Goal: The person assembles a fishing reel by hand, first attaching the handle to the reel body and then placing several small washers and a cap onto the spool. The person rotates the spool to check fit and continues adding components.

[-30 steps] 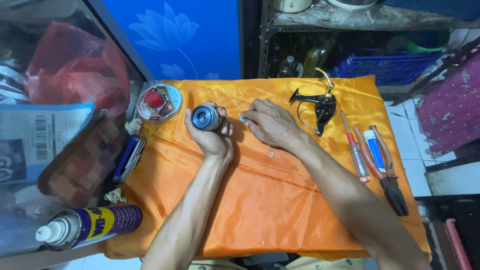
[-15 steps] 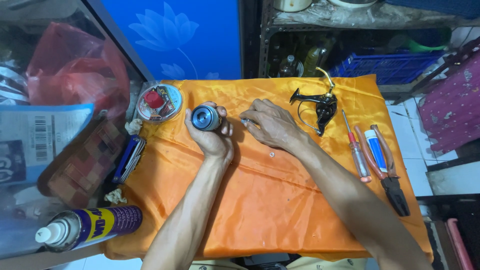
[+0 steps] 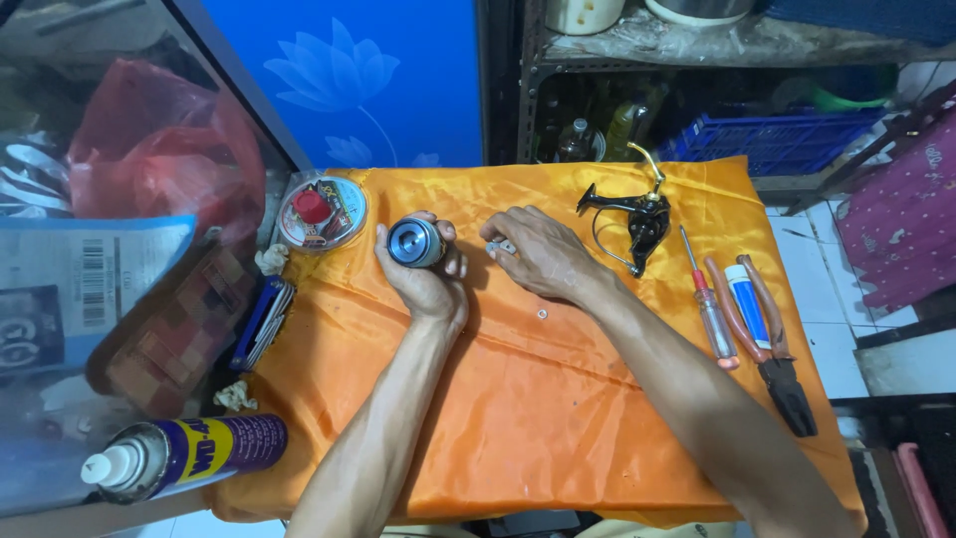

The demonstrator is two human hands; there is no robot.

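Observation:
My left hand (image 3: 426, 279) grips a round blue and silver reel spool (image 3: 413, 242), its open face turned up toward me. Just to its right my right hand (image 3: 543, 255) rests on the orange cloth (image 3: 558, 399), fingertips pinching a small silver part (image 3: 506, 245). A tiny metal washer (image 3: 542, 314) lies on the cloth below my right hand. A black fishing reel body (image 3: 637, 217) with a gold handle lies further right, apart from both hands.
A round clear case with a red centre (image 3: 322, 211) sits at the cloth's left corner. A screwdriver (image 3: 705, 299), small tube (image 3: 746, 304) and pliers (image 3: 772, 349) lie at the right. A spray can (image 3: 189, 453) lies lower left. Shelves with a blue crate (image 3: 772, 139) stand behind.
My right hand's fingers have shifted slightly at the small silver part. The left hand and the spool stay where they were.

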